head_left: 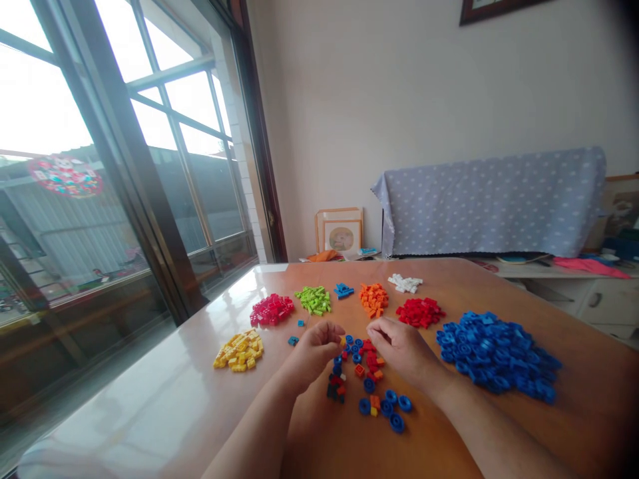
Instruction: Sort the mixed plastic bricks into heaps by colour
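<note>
My left hand (319, 346) hovers at the left of a mixed group of small toy bricks, its thumb and fingers curled together. A yellow brick (343, 341) shows by its fingertips; whether it is held I cannot tell. Opposite it, my right hand (399, 342) is closed with the fingers bent inward, and anything in them is hidden. Between and below the hands lie red bricks (372, 360), an orange brick (359, 370) and several blue round pieces (397, 422). A small cluster of dark and red bricks (336, 388) sits below my left hand.
Sorted piles ring the wooden table (164, 399): yellow (239, 351), pink (271, 309), lime green (313, 301), small blue (343, 291), orange (373, 300), white (405, 284), red (420, 312) and a large blue pile (499, 356). Two teal bricks (293, 340) lie left. A window stands left.
</note>
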Demonstrator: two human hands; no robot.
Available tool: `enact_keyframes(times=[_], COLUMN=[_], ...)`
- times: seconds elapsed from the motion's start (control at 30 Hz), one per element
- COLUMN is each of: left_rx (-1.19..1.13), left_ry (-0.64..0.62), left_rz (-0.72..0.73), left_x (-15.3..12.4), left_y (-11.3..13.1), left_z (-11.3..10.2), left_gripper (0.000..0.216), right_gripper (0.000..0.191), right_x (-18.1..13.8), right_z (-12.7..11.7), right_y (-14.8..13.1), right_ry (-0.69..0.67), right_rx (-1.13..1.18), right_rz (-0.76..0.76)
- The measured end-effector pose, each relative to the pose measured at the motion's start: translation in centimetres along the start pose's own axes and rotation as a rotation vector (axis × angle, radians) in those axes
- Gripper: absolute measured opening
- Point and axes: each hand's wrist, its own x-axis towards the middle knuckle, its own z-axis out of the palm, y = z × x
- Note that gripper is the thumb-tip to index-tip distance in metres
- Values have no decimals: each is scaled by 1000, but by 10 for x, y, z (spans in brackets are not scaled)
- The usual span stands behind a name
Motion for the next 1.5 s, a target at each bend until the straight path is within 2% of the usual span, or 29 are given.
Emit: enact_keyframes(times=[0.1, 0.23, 0.37, 0.57, 0.73, 1.0, 1.27, 1.5], left_rx=[-9, -4, -85, -83, -94, -259, -349, -295], left_ry=[28, -39, -112, -101, -108, -120, -177, -90], left_rz=[-3, 0, 5, 53, 61, -26, -62, -73], left_x=[0, 1, 3, 4, 3, 2, 6, 5], left_y=[1, -1, -7, -12, -10, 1, -7, -2], left_z=[-2, 3, 10, 11, 12, 10, 7, 12], left_gripper=[22, 17, 29, 36, 39, 41, 36, 38], right_gripper=[23, 22, 22, 29, 25, 21, 21, 26], right_x=[-1, -3, -5, -5, -5, -4, -5, -2], right_z=[2, 7, 14, 18, 16, 12, 12, 18], right_y=[-3, -5, -8, -11, -13, -20, -20, -8], right_ry=[-15, -82, -191, -254, -249, -292, -274, -238], right_rx=[26, 143, 274, 450, 484, 634, 614, 568], right_rz=[12, 61, 136, 261, 258, 265, 278, 317])
